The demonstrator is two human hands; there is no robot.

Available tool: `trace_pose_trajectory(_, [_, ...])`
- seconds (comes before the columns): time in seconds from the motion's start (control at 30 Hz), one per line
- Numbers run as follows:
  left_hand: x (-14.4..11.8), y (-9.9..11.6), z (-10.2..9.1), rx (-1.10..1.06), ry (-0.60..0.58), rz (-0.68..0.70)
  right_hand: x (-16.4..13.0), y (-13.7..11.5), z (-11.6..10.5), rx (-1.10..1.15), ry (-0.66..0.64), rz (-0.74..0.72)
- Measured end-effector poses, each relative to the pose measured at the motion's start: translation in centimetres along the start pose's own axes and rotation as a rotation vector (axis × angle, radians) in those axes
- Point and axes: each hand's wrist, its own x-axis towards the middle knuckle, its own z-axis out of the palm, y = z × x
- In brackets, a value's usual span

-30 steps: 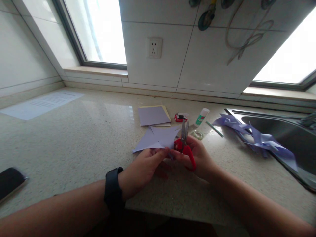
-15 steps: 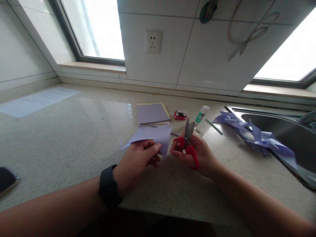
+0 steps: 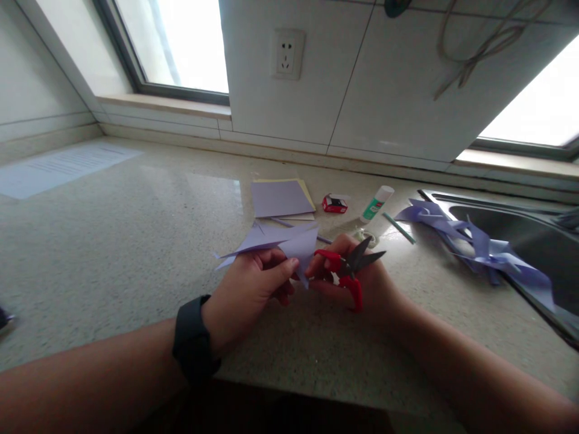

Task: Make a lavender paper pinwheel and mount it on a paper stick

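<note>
The left hand (image 3: 248, 289) is pinching purple paper (image 3: 298, 242); just beside it, the right hand (image 3: 374, 289) is gripping opened red scissors (image 3: 347, 266). A glue stick (image 3: 376, 205) is resting beyond.

No wording I can make out for certain. Sheet (image 3: 67, 170), far left on my desk (image 3: 154, 241): rows of dark print, line after line, too small and slanted for me to read. Glue stick (image 3: 376, 205): green label with pale lettering and a small red patch, brand blurred. Box (image 3: 335, 204), red and dark: whitish marks on its side, too tiny for me to decipher.
</note>
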Motion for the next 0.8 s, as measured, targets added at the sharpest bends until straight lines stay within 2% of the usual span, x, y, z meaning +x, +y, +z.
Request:
trace_pose_trajectory(0.3, [-0.01,0.04,0.07,0.009,-0.009,0.022,0.25,0.1,0.16,-0.063,0.068,0.003])
trace_pose_trajectory(0.53, [-0.09,-0.02,0.18,-0.014,0.002,0.0,0.37,0.41,0.48,-0.018,0.117,-0.03])
trace_pose_trajectory(0.8, [-0.03,-0.06,0.42,-0.071,0.025,0.008,0.51,0.04,0.31,-0.058,0.152,0.062])
